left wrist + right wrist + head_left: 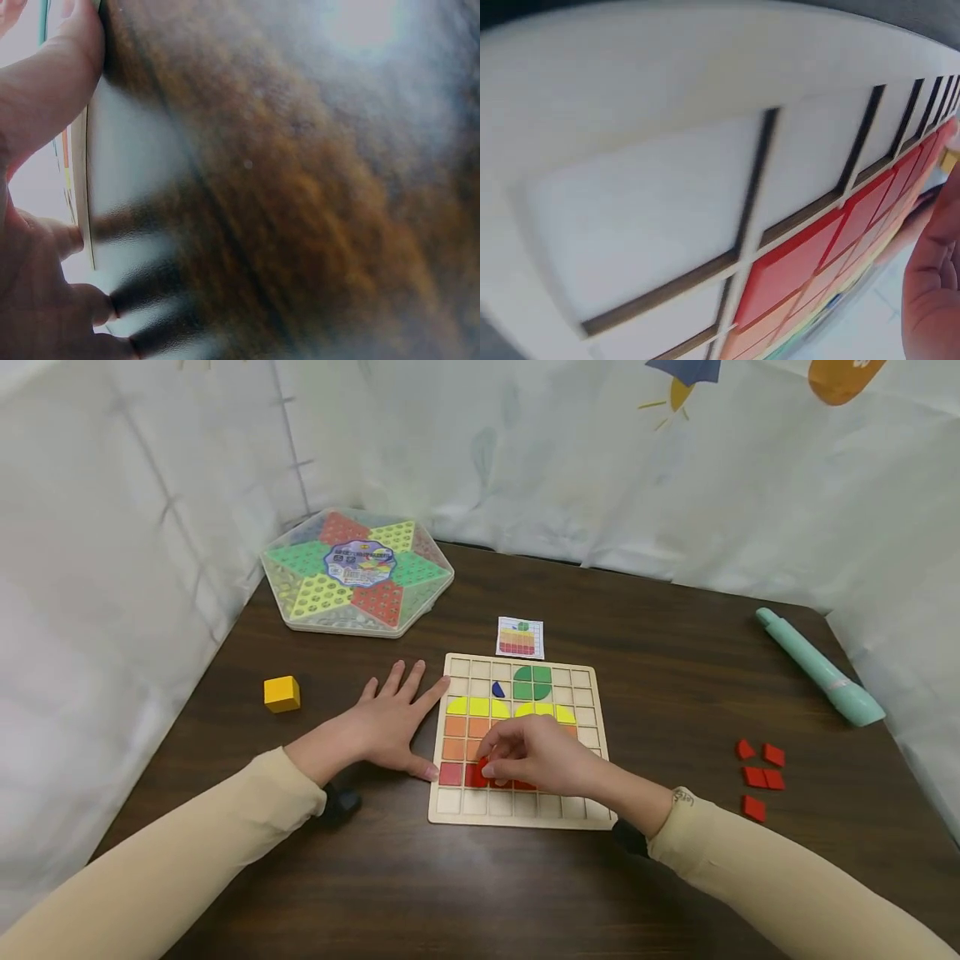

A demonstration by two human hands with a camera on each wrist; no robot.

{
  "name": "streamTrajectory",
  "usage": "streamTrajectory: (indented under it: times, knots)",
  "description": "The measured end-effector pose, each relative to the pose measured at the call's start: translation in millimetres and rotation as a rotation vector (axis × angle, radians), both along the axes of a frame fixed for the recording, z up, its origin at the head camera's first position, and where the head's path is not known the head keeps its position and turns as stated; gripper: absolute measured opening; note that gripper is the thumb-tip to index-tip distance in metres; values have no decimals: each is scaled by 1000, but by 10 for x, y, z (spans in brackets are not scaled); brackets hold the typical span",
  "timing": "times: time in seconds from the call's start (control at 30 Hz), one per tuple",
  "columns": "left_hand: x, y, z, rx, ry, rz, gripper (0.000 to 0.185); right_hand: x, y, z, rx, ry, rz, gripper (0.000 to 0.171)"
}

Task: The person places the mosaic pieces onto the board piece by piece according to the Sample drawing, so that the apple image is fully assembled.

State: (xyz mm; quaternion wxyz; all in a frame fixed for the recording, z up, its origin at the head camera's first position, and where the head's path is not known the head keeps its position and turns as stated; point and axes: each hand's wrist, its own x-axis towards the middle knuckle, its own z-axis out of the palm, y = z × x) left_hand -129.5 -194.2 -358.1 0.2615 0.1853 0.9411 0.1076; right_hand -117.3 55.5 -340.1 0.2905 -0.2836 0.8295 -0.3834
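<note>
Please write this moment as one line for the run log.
left hand: flat on table, touching grid board edge | right hand: pinches red tile over red row | loose red tiles: right of board

Fingers [52, 82] vs board edge [81, 187], blurry table [300, 195]

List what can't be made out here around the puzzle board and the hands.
- Head view: the right hand covers the middle of the puzzle board, so any pinched red tile is hidden.
- Head view: the pattern card is too small to read.
- Left wrist view: the table is blurred.
- Right wrist view: the board's far rows are blurred.
</note>
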Motion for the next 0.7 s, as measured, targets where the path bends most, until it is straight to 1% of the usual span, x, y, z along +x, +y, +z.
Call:
streamTrajectory:
  times: [0.27,0.43,0.53,0.7]
  knots:
    - [20,8,59,-9,-27,14,126,18,-211,6,24,65,114,5]
    - [11,42,86,-10,-30,11,126,30,-313,37,67,149,201,9]
    - [20,44,97,-20,-33,14,125,51,-367,43,94,168,240,13]
    - [41,30,103,-25,-30,14,125,98,-424,35,112,169,239,12]
